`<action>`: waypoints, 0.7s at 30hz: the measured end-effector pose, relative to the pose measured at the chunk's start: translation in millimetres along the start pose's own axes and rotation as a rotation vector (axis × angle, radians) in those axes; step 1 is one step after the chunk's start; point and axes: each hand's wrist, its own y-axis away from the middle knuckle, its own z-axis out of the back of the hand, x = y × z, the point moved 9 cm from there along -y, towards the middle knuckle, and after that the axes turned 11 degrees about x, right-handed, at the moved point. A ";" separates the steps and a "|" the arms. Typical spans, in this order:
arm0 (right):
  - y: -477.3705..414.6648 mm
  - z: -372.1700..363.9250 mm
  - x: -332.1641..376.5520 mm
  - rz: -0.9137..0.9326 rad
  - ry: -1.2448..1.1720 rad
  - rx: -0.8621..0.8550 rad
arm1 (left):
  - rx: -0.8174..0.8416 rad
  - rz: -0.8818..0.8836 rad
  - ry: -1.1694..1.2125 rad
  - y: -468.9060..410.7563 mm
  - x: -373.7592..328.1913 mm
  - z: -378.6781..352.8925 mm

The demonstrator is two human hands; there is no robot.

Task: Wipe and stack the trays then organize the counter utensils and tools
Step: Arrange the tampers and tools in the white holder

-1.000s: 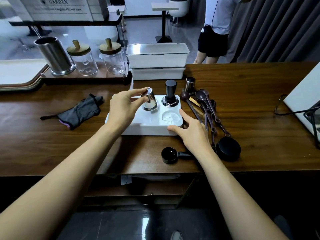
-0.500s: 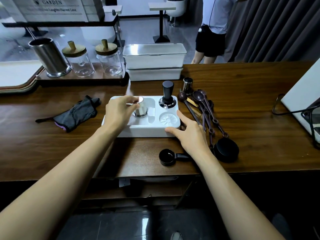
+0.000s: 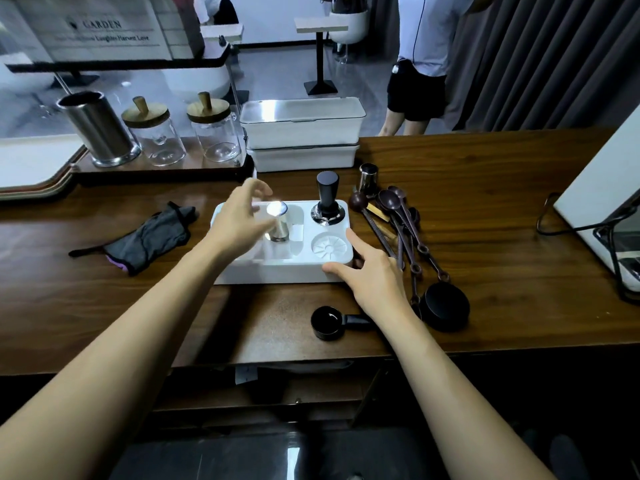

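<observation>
A white tool stand [image 3: 277,271] lies on the wooden counter [image 3: 485,237]. A shiny metal tamper [image 3: 278,221] stands upright in its left slot, and a black-handled tamper [image 3: 327,199] stands in the back right slot. My left hand [image 3: 239,220] hovers just left of the metal tamper with fingers spread, blurred, holding nothing. My right hand [image 3: 374,275] rests with straight fingers against the stand's front right corner. Dark measuring spoons [image 3: 405,230] lie right of the stand, with a black scoop [image 3: 327,322] in front.
Two stacked white trays [image 3: 303,133] sit behind the stand. A grey cloth [image 3: 149,237] lies at left. A steel canister [image 3: 98,129] and two glass jars [image 3: 156,133] stand on a shelf at back left. A small metal cup [image 3: 368,178] and a white appliance [image 3: 606,209] are at right. A person stands beyond the counter.
My left hand set the metal tamper down into the stand's left slot and let go, its fingers now spread. My right hand stays against the stand's corner.
</observation>
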 end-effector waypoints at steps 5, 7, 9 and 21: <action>2.8 2.3 5.7 0.024 0.022 0.034 | -0.037 -0.156 0.044 -22.5 -53.9 14.6; 3.5 2.7 8.6 0.041 0.053 0.030 | -0.007 -0.195 -0.004 -38.8 -68.2 11.4; 4.4 3.0 9.9 0.045 0.083 0.029 | 0.052 -0.207 -0.013 -55.9 -73.8 3.5; 1.7 -0.8 -2.5 -0.049 0.006 0.042 | 0.419 -0.372 0.031 -146.7 -82.8 -61.4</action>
